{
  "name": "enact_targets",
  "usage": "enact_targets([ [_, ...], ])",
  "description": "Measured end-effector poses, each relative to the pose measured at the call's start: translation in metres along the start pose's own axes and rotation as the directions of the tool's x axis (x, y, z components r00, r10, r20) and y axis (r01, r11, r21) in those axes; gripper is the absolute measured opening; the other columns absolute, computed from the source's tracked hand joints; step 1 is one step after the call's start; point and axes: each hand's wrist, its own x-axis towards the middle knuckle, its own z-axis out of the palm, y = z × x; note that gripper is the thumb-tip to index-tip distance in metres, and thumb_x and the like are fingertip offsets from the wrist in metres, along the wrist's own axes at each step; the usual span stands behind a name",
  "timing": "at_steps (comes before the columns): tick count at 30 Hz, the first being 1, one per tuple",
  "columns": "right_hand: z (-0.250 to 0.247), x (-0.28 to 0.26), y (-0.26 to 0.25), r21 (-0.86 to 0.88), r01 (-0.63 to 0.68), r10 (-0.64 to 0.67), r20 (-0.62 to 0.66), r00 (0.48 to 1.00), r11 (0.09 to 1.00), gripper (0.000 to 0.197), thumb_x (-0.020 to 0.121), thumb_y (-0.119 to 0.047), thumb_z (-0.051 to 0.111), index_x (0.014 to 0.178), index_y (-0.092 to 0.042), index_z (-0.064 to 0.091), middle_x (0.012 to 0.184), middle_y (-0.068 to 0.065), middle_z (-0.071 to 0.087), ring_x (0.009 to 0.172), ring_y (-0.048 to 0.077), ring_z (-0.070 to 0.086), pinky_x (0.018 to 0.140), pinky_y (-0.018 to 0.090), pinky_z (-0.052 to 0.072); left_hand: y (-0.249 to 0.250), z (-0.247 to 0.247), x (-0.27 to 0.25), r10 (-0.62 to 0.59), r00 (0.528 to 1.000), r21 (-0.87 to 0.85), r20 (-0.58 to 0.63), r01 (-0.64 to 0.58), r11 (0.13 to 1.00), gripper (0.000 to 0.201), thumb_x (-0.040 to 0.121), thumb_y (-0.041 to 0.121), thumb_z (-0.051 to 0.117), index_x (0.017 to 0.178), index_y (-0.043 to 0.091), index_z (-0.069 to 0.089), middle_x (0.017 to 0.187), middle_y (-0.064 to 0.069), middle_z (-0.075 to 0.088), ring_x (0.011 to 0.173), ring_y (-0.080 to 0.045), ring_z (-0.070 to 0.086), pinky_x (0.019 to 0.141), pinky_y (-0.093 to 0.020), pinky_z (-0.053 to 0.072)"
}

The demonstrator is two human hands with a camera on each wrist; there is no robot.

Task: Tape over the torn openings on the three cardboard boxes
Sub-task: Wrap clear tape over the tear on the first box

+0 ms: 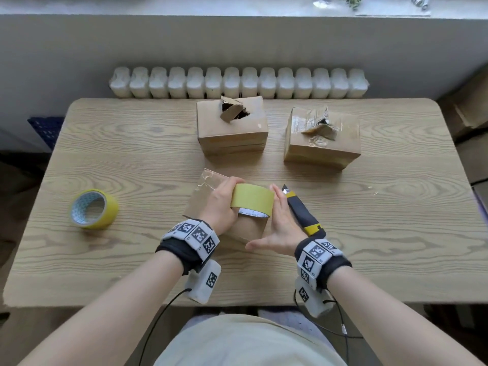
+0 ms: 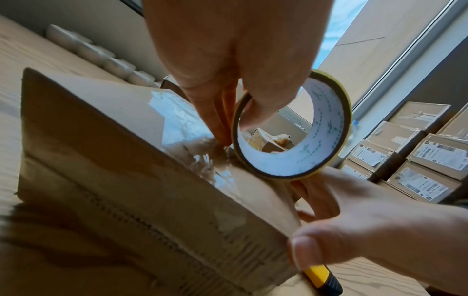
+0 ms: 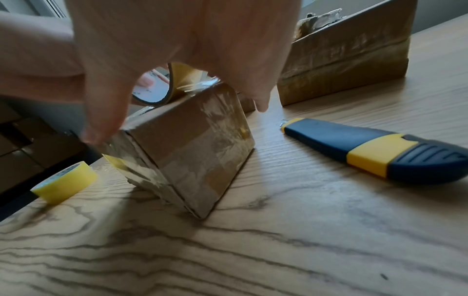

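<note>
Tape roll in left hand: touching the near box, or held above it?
Touching. In the left wrist view the tape roll, gripped by the left hand, sits with its lower rim on the top of the near box, no gap visible.

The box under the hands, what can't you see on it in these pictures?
- Head view: the near box's top is mostly covered by the tape roll, left hand and right hand, so any tear is hidden.
- Left wrist view: the fingers and glare hide where tape meets cardboard.
- Right wrist view: the right hand hides the box top; the tape's loose end is unclear.
</note>
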Motion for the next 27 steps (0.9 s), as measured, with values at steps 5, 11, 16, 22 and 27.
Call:
enact_targets([
  [5, 0.001, -0.001, 0.005, 0.019, 0.075, -0.074, -0.062, 0.995, 0.997, 0.134, 0.052, -0.051, 0.087, 0.151, -0.012, 0.005, 0.156, -0.008, -0.005, 0.144, 0.007, -0.002, 0.119, 0.028, 0.009, -0.004, 0.004, 0.001, -0.002, 1.0, -0.032, -0.027, 0.001, 0.999, 0.052, 0.078, -0.011, 0.053, 0.123, 0.014, 0.051, 0.117, -0.003, 0.057, 0.106, -0.016, 0.052, 0.087, -0.014, 0.033],
  [11, -0.003, 0.001, 0.008, -0.109, 0.099, -0.109, -0.088, 0.99, 0.989, 0.127, 0.048, -0.064, 0.08, 0.149, -0.016, 0.018, 0.151, -0.006, 0.019, 0.139, 0.012, 0.023, 0.114, 0.035, 0.025, 0.0, -0.011, -0.004, 0.068, 0.997, 0.134, -0.021, -0.065, 0.989, 0.041, 0.076, -0.004, 0.052, 0.111, 0.017, 0.05, 0.092, 0.008, 0.05, 0.087, -0.02, 0.052, 0.071, -0.025, 0.037],
  [16, -0.017, 0.009, 0.01, -0.245, 0.117, -0.124, -0.014, 0.992, 0.962, 0.13, 0.049, -0.067, 0.078, 0.15, -0.016, 0.014, 0.154, -0.001, 0.019, 0.142, 0.015, 0.019, 0.117, 0.037, 0.019, -0.017, -0.062, -0.002, 0.081, 0.997, 0.095, -0.011, -0.079, 0.992, 0.035, 0.07, 0.01, 0.072, 0.102, 0.011, 0.058, 0.082, 0.002, 0.054, 0.073, -0.018, 0.049, 0.055, -0.017, 0.03],
  [22, -0.026, 0.012, 0.004, -0.317, 0.128, -0.12, 0.045, 0.992, 0.94, 0.129, 0.053, -0.063, 0.08, 0.15, -0.015, 0.01, 0.156, -0.002, 0.014, 0.143, 0.014, 0.016, 0.117, 0.032, 0.015, -0.018, -0.078, -0.006, 0.034, 0.979, 0.015, 0.199, -0.038, 0.999, 0.054, 0.069, 0.034, 0.081, 0.118, 0.034, 0.057, 0.104, 0.013, 0.063, 0.093, -0.004, 0.057, 0.077, -0.009, 0.042],
  [27, -0.029, 0.014, 0.006, -0.315, 0.137, -0.127, 0.052, 0.991, 0.939, 0.129, 0.051, -0.061, 0.081, 0.15, -0.014, 0.013, 0.155, -0.002, 0.017, 0.142, 0.015, 0.019, 0.116, 0.029, 0.018, -0.025, -0.095, -0.001, 0.061, 0.973, 0.279, 0.221, -0.123, 0.952, 0.059, 0.072, 0.042, 0.075, 0.127, 0.033, 0.055, 0.115, 0.008, 0.064, 0.101, -0.011, 0.057, 0.082, -0.024, 0.043],
])
